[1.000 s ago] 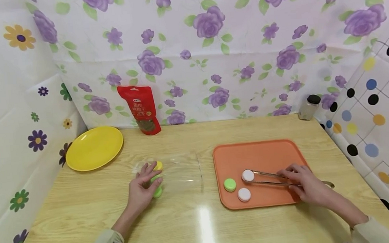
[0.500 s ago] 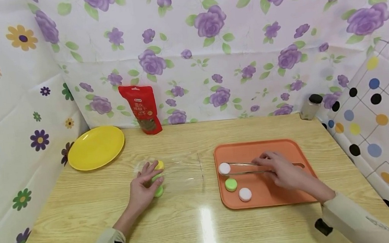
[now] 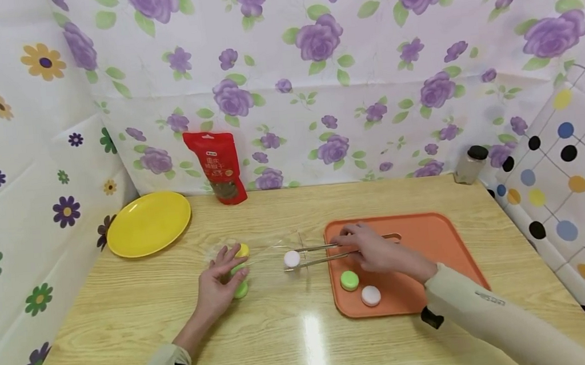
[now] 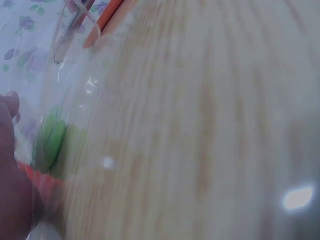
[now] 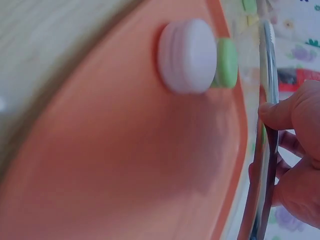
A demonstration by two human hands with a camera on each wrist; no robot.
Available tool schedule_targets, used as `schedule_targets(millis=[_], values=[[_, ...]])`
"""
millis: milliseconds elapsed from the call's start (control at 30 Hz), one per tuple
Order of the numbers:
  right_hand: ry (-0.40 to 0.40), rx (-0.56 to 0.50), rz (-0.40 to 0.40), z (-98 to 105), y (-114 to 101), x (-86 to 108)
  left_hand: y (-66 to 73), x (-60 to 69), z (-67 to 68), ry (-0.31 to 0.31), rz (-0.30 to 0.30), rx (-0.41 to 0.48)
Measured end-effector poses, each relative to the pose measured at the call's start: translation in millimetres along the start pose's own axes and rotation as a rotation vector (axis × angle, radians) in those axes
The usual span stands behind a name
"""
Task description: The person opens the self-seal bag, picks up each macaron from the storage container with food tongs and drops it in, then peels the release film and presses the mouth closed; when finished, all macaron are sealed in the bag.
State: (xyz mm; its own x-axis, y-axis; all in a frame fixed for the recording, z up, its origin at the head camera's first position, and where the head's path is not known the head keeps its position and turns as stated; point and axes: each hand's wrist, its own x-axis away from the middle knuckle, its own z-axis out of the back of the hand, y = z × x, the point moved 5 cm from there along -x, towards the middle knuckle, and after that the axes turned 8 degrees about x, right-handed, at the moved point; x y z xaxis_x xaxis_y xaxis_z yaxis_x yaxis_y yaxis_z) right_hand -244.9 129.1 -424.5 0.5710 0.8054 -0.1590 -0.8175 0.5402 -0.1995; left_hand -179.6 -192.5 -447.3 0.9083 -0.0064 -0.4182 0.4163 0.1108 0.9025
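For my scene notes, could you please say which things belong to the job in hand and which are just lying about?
Seemingly in use: tongs; white piece between them; clear container; pieces inside; orange tray; tray's green piece; tray's white piece.
Apparently lying about: yellow plate; red pouch; black-lidded jar.

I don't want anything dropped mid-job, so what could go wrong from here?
The pale disc is pinched near the tips of the tongs in the right hand, so it may slip out. The tongs might also bump the clear container, whose see-through walls are hard to make out, and shift it despite the left hand at one end.
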Motion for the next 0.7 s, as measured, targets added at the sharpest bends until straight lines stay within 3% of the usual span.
schedule_targets(millis=[400, 700], values=[[-0.054, 0.023, 0.102, -17, -29, -43.8, -0.8, 1.8, -0.1, 0.005, 0.005, -0.028], [-0.098, 0.034, 0.116, -25, -43, -54.7, -33.8, 2.4, 5.6, 0.012, -0.005, -0.02]])
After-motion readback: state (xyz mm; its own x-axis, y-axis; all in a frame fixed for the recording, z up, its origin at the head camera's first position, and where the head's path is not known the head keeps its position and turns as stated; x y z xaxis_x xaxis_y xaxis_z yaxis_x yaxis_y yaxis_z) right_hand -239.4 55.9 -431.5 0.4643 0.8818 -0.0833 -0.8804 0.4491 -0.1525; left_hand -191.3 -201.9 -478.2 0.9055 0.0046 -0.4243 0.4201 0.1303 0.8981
